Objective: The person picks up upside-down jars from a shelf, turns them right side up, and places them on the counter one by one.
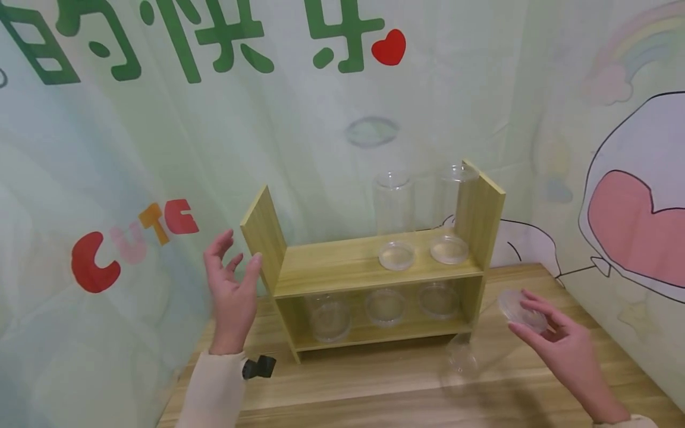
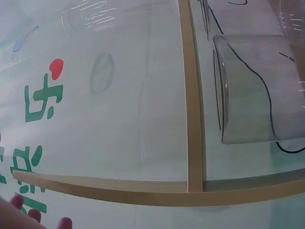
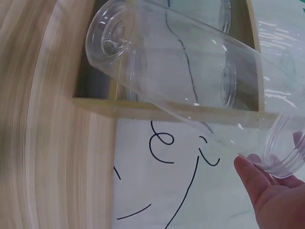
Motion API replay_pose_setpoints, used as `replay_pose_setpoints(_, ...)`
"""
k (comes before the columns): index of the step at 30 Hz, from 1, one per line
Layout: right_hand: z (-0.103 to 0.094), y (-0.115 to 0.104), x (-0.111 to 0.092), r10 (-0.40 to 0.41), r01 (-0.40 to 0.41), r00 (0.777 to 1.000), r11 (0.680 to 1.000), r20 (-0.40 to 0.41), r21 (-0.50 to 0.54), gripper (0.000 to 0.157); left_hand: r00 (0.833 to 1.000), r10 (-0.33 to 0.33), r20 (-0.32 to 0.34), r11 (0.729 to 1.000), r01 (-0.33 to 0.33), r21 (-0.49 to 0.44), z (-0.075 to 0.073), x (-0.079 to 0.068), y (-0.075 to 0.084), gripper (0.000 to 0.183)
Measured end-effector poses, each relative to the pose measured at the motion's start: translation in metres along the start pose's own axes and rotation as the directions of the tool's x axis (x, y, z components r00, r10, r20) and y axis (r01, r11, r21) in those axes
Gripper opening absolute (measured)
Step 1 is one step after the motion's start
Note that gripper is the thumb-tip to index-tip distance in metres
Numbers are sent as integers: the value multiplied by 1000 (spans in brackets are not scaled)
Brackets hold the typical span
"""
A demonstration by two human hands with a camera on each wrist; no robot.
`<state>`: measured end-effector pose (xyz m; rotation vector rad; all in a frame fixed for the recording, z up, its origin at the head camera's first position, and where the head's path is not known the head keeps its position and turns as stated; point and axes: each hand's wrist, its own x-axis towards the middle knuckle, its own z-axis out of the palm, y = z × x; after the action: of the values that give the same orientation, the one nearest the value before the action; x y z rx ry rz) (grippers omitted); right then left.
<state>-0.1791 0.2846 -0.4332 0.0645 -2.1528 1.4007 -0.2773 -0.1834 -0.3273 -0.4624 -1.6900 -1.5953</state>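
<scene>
My right hand (image 1: 569, 342) grips a clear cylindrical jar (image 3: 190, 62) by its lid end, thumb and fingers round the rim. The jar lies tilted in the air at the front right of a two-tier wooden shelf (image 1: 321, 267), its far end pointing toward the shelf's lower front corner. My left hand (image 1: 232, 291) is raised beside the shelf's left side panel, fingers loosely bent and holding nothing; only its fingertips (image 2: 34, 214) show in the left wrist view. Two clear jars (image 1: 395, 208) stand on the upper tier at the right, and three clear jars (image 1: 330, 318) stand on the lower tier.
The shelf stands on a wood-grain table (image 1: 374, 392), close to a printed cloth backdrop (image 1: 299, 142) with green characters and cartoon figures. Its side panels (image 1: 484, 220) rise above the upper tier. A black band (image 1: 259, 367) is on my left wrist.
</scene>
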Motion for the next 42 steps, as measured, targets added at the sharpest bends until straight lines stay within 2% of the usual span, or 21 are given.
replay_pose_setpoints(4, -6, 7, 7, -8, 8, 1000, 998, 1, -68, 43, 996, -60, 72, 993, 52, 104, 1, 10, -1, 73)
replay_pose_setpoints(10, -13, 15, 17, -50, 51, 999, 979, 11, -198, 44, 980, -103, 168, 984, 76, 161, 2, 19, -10, 90)
replay_pose_setpoints(19, -16, 27, 21, -52, 64, 998, 946, 47, -318, 52, 963, -169, 211, 973, 129, 192, 3, 19, -19, 96)
replay_pose_setpoints(25, -14, 36, 22, -100, 117, 993, 923, 65, -365, 52, 960, -154, 233, 967, 98, 235, -1, 19, -20, 85)
replay_pose_setpoints(32, -13, 40, 25, -108, 120, 993, 914, 53, -388, 53, 951, -101, 292, 954, 10, 298, -9, 28, -17, 76)
replay_pose_setpoints(38, -14, 40, 26, -88, 106, 994, 921, 66, -375, 52, 938, -112, 329, 947, 0, 322, -12, 31, -15, 77)
replay_pose_setpoints(42, -14, 41, 26, -100, 123, 992, 912, 79, -391, 48, 934, -107, 340, 948, -7, 318, -12, 31, -15, 78)
